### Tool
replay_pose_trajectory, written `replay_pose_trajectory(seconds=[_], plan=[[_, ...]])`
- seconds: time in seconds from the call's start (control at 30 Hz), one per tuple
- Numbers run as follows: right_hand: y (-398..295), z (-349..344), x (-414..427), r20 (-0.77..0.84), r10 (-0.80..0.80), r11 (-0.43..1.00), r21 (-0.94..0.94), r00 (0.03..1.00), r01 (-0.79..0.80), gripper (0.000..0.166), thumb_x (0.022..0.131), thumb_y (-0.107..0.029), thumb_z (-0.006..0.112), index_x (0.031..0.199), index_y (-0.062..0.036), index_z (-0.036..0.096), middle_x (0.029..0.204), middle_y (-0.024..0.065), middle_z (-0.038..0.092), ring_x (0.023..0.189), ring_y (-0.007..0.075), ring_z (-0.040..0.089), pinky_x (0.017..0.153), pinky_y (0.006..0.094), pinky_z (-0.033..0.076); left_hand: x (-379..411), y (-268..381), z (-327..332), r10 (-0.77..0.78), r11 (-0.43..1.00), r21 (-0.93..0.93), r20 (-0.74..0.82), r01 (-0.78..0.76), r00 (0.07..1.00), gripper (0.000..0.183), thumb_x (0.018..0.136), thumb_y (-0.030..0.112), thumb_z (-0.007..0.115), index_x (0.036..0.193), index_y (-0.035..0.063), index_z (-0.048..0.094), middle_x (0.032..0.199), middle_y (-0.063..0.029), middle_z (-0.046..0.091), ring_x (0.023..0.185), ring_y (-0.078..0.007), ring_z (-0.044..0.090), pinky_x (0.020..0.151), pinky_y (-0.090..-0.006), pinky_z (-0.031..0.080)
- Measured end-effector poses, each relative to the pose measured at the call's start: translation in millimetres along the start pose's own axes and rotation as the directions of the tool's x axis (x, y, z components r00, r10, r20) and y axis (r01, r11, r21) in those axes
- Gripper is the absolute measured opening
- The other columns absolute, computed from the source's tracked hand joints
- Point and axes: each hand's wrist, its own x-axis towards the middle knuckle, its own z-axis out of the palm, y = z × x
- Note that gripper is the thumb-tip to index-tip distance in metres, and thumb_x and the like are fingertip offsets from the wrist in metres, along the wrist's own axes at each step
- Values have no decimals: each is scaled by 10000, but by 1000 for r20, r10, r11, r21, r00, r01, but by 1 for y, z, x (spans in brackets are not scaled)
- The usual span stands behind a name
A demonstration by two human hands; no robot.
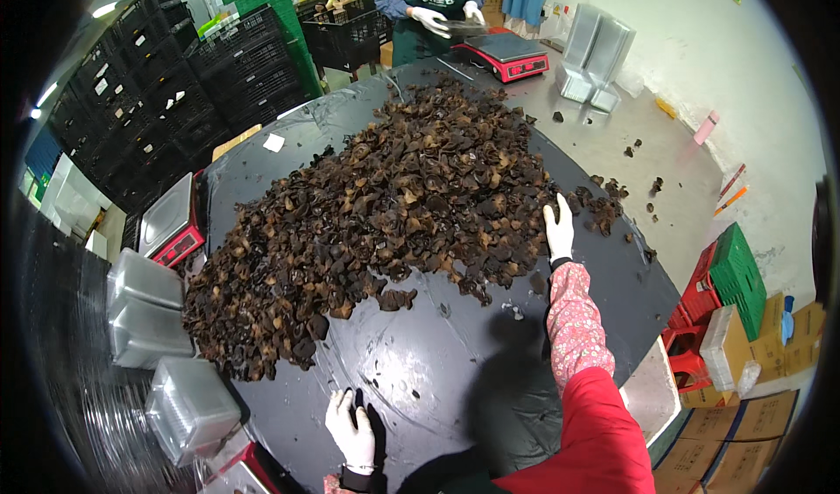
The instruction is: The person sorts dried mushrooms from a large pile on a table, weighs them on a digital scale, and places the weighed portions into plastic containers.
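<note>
A large heap of dark brown wood ear mushrooms (407, 198) lies across the table under black plastic sheeting (426, 343). My right hand (560, 228), in a white glove, reaches to the right edge of the heap with its fingers apart; whether it touches a piece is unclear. Near the front of the table, my left hand (351, 428), also white-gloved, rests on or just above the black sheeting, fingers spread and nothing seen in them. A smaller cluster of mushroom pieces (600, 208) lies to the right of my right hand.
Stacked clear plastic trays (193, 405) and a red scale (172, 225) stand at left. Across the table, a co-worker in white gloves holds a tray beside another red scale (505, 54). Black crates (243, 67) are stacked behind. Cardboard boxes (728, 441) stand at lower right.
</note>
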Motion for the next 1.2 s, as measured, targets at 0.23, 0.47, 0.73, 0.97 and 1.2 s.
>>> replay_pose_trajectory(seconds=[0.23, 0.47, 0.73, 0.97, 1.2], plan=[[-48, 57, -18, 415, -80, 921, 378, 907, -92, 528, 969, -279, 574, 1436, -78, 435, 1416, 90, 500, 1337, 191, 419, 1114, 327, 299, 121, 16, 62, -103, 785, -590, 181, 192, 978, 546, 905, -47, 520, 1426, 41, 382, 1380, -130, 491, 1224, -250, 533, 1031, -352, 421], [-93, 100, -108, 655, 65, 856, 351, 753, -380, 686, 966, -341, 579, 1485, 0, 289, 1521, 129, 319, 1419, 229, 267, 1160, 342, 197, 150, 25, 102, 4, 789, -612, 101, 59, 995, 604, 963, 169, 567, 1495, 52, 306, 1483, -147, 412, 1181, -257, 568, 962, -319, 453], [-203, 112, -212, 787, -287, 776, 526, 547, -349, 534, 933, -157, 589, 1423, -56, 399, 1378, 55, 448, 1299, 164, 369, 1112, 314, 253, 118, -5, 65, -220, 663, -689, 195, 293, 956, 498, 973, 251, 526, 1433, 126, 384, 1457, -99, 392, 1206, -247, 452, 1005, -383, 349], [-266, 87, -286, 813, -575, 816, 578, 92, -9, 619, 876, -254, 707, 1402, -55, 448, 1454, 127, 437, 1362, 250, 393, 1129, 365, 304, 38, -44, -16, -523, 94, -929, 259, 357, 812, 293, 895, 53, 580, 1184, 43, 538, 1111, -59, 595, 984, -149, 575, 878, -295, 483], [-248, 52, -278, 687, -654, 734, 473, 317, 488, 266, 867, -180, 639, 1113, -81, 663, 1146, 126, 653, 1088, 308, 604, 943, 378, 478, -54, -74, -47, -443, 699, -661, -101, 273, 891, 501, 825, -95, 469, 1314, 8, 492, 1242, -113, 564, 1130, -209, 560, 1031, -326, 418]])
